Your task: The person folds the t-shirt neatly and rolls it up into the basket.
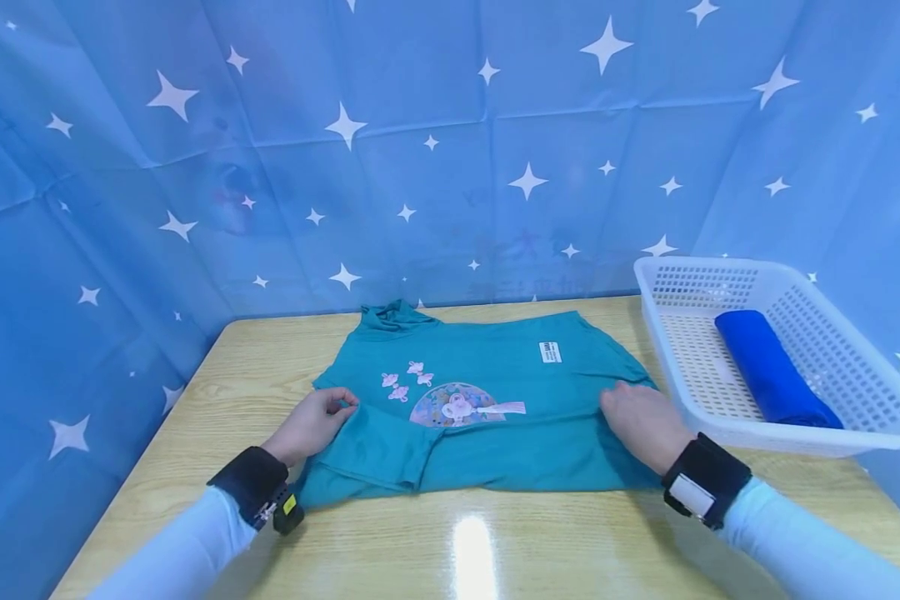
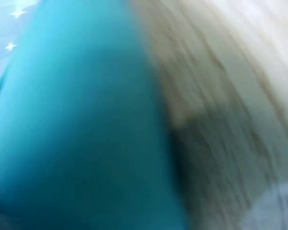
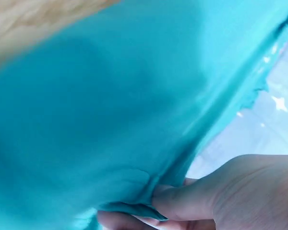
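Observation:
A teal T-shirt lies spread across the table, printed with a fan and small pink knots. At its left side, my left hand pinches the cloth near a sleeve that lies folded over the front. My right hand grips the shirt's right side. Close up in the right wrist view, the thumb and fingers of the right hand pinch a bunched fold of teal cloth. Blurred teal cloth fills much of the left wrist view, where the left hand is hidden.
A white plastic basket stands at the right, with a rolled blue cloth inside. The wooden table ends at a blue star-patterned curtain behind the shirt. A white label sits on the shirt's upper right.

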The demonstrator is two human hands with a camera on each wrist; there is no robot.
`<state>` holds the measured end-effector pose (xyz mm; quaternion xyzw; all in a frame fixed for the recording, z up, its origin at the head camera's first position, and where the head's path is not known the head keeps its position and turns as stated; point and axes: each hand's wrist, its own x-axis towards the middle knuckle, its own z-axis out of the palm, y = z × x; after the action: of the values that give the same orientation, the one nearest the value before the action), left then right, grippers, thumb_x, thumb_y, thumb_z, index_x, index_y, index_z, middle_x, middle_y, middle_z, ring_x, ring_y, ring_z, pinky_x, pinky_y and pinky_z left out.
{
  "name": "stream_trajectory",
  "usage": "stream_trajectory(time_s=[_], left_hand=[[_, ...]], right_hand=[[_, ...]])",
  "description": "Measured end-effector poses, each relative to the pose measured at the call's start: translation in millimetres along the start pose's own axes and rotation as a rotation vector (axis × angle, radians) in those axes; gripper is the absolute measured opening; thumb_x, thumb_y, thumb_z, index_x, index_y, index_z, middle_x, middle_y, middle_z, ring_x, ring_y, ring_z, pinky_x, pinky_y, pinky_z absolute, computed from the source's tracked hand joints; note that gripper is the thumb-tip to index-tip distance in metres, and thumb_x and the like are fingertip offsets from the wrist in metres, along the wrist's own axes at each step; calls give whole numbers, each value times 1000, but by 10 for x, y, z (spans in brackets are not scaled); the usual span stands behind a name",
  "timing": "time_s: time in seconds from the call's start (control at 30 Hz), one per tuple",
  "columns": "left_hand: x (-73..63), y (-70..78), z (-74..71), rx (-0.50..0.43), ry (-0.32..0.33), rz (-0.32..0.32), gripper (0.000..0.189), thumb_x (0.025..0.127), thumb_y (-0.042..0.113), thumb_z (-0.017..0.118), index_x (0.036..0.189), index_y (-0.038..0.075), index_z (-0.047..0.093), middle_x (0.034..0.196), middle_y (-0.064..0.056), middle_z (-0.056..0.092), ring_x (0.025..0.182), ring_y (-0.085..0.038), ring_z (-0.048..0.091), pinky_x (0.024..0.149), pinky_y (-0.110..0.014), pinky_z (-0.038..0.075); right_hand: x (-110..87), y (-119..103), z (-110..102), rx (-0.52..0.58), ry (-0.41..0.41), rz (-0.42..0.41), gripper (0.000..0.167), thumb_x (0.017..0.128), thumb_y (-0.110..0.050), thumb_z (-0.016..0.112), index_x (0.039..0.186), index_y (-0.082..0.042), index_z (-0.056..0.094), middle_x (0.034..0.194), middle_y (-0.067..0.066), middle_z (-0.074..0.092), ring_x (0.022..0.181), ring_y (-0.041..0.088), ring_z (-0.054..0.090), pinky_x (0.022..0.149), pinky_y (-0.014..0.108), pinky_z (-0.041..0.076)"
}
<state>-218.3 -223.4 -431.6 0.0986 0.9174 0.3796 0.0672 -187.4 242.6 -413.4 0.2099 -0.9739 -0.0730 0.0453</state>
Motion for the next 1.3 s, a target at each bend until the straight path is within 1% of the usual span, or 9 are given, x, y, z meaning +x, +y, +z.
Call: stream_trajectory(time_s=[0.17,0.33,0.4,0.47,0.57,0.7,0.9,1.1,1.3], left_hand=[[33,-3,43,134,86,22,13,104,12,61,107,3,70,90,-10,68,71,-17,54,61,-29,41],[-107,90,-131,229,153,73,12,102,16,67,105,6,71,83,-4,63,66,-15,52,54,-27,42],[-247,179,-203,248,101,104,8,99,16,70,95,10,73,78,1,62,66,-13,52,55,-26,42],[-403,239,-209,244,-4,139,10,96,16,74,86,12,75,72,6,61,64,-8,51,55,-23,43],[-579,273,-86,295,-99,113,11,90,16,80,80,16,76,71,11,63,65,-4,51,59,-23,45],[-685,210,111,475,-19,116,8,86,12,84,84,14,76,78,8,64,71,-6,54,63,-25,49],[-734,107,188,662,80,245,20,87,11,84,103,10,72,95,0,65,82,-13,61,71,-32,58],[-753,86,150,682,8,217,20,91,14,80,104,12,65,92,-1,57,75,-14,50,63,-30,51],[-860,31,77,512,-120,135,17,95,16,75,99,15,58,88,4,52,74,-10,48,63,-25,44]], right_hand=[[25,-25,58,-37,31,28,6,94,5,66,90,1,69,78,15,63,66,23,60,62,43,58],[-74,-65,-9,14,122,-7,2,94,1,69,94,2,70,79,14,61,66,23,60,61,41,58],[-123,-102,-61,90,77,-39,8,94,-6,73,98,1,71,80,9,61,67,18,57,60,37,56],[-171,-131,-80,163,6,-56,15,94,-14,76,101,-2,71,82,5,61,69,14,56,61,34,54],[-246,-144,-36,206,-46,-69,21,95,-24,77,102,-6,70,83,1,58,69,10,51,61,31,50],[-345,-164,59,167,-5,-65,27,95,-29,76,105,-4,71,88,5,62,74,16,56,67,36,55],[-463,-210,77,126,-54,-55,46,100,-30,69,125,8,68,115,24,71,101,40,70,89,53,59],[-533,-205,67,92,-140,-37,50,101,-26,67,128,16,63,125,35,66,114,49,67,98,58,55],[-650,-197,55,81,-160,-31,47,99,-21,69,126,18,63,123,37,65,114,50,67,97,58,55]])
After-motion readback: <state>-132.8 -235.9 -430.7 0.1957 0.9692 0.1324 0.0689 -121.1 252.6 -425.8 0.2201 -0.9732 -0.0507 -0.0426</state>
